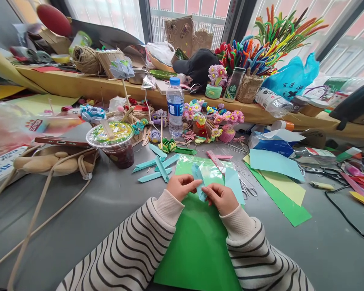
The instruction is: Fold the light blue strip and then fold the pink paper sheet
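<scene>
A light-blue piece of folded paper [197, 173] is held up between my two hands, over a green sheet [197, 242]. My left hand [182, 186] pinches its left side between thumb and fingers. At its lower right edge, my right hand [221, 197] is closed on it with thumb and forefinger. Just right of my right hand lies a flat light-blue paper strip [234, 186], beside a pair of scissors [248, 188]. Several folded blue paper strips [154, 176] lie to the left of my left hand. A pink ruler-like strip [216, 162] rests behind the hands.
A lidded cup of dark drink [119, 153] stands at left, near a beige bag [54, 161] with long straps. Behind are a water bottle [175, 109] and small pipe-cleaner flowers [212, 119]. Coloured paper sheets [279, 186] and a black cable [346, 214] lie at right.
</scene>
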Demonstrator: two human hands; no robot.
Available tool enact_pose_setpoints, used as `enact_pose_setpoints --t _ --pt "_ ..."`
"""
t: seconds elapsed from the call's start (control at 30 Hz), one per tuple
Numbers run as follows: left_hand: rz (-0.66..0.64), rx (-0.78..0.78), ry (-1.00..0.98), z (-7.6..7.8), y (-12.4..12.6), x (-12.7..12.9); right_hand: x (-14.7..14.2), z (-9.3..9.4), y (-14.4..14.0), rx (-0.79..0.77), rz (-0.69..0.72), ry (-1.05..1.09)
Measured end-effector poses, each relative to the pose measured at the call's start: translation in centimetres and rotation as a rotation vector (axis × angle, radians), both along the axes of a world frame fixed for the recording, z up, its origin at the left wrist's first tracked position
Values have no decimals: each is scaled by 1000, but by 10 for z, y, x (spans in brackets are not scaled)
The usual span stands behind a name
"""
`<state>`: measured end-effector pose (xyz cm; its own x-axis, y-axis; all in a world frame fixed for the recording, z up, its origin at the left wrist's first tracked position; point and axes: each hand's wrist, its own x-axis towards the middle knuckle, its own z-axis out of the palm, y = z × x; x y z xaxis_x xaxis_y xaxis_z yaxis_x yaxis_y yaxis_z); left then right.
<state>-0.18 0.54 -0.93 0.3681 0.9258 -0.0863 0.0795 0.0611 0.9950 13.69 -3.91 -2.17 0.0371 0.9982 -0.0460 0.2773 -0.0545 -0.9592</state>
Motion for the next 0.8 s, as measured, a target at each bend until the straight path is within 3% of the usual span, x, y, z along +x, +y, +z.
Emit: enact_pose_setpoints --t 0.37,0.8 --pt "60 -12 -21 -2 2 1 7 3 0 -90 89 138" --pt "57 -23 -29 -5 5 -1 1 -2 0 -43 18 170"
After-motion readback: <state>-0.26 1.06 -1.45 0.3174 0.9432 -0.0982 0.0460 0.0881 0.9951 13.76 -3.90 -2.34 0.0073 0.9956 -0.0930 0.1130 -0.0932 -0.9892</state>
